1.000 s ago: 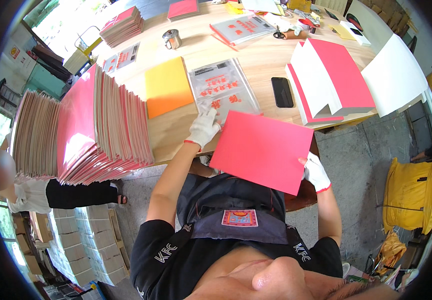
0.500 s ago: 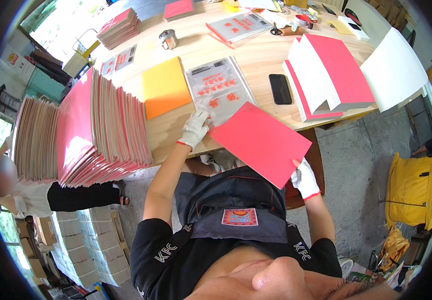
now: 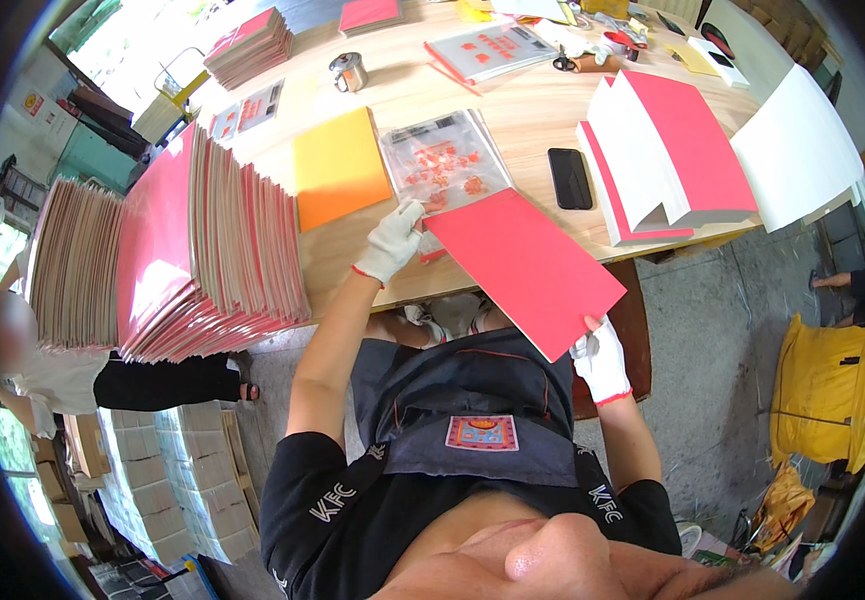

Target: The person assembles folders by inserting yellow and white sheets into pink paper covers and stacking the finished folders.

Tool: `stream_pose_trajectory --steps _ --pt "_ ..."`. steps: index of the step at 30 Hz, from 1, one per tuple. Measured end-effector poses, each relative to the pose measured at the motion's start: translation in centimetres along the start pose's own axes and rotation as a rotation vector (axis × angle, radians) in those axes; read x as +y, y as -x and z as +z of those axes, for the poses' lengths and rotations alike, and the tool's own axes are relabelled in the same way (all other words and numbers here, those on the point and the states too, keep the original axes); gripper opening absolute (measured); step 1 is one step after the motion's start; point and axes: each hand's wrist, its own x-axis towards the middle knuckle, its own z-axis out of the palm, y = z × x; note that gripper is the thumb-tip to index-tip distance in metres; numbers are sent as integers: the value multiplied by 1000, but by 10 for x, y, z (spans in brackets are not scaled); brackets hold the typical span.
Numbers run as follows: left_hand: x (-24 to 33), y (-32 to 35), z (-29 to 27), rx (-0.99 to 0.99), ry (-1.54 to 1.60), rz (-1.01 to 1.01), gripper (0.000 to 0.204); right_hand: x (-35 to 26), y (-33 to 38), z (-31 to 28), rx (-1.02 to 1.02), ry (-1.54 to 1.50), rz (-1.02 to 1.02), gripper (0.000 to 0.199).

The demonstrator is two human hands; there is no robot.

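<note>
So the right hand (image 3: 604,360) is closest in, thumb on top, gripping the near right end of a thin red booklet (image 3: 527,270). That booklet hangs mostly off the desk (image 3: 532,150) edge, above the lap, long axis slanting from near right to far left. Its far left corner sits right beside the left hand (image 3: 392,243), whose bent fingertips are at the near edge of the printed clear plastic bags (image 3: 442,160). Can't tell if they're pinching film, or if that corner's inside a bag or just over it. The bags lie straight beyond, long axis also leaning far-left but way less slanted, so the two don't line up. Orange card (image 3: 340,168) left of them, black phone (image 3: 569,178) right, metal mug (image 3: 349,72) further back.
</note>
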Motion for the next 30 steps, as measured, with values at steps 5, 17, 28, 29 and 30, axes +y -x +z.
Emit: stream_pose_trajectory --steps 5,17,28,29,30 --pt "18 13 15 206 -146 28 33 -4 8 18 74 28 -18 32" --pt "78 33 138 596 1572 -391 60 29 52 39 132 44 64 29" --pt "32 59 206 91 1723 -632 31 36 53 39 205 225 153 23" --pt "34 64 206 112 1717 -659 30 39 51 38 233 263 192 23" --pt "35 69 205 129 1706 -683 30 43 48 36 260 302 231 23"
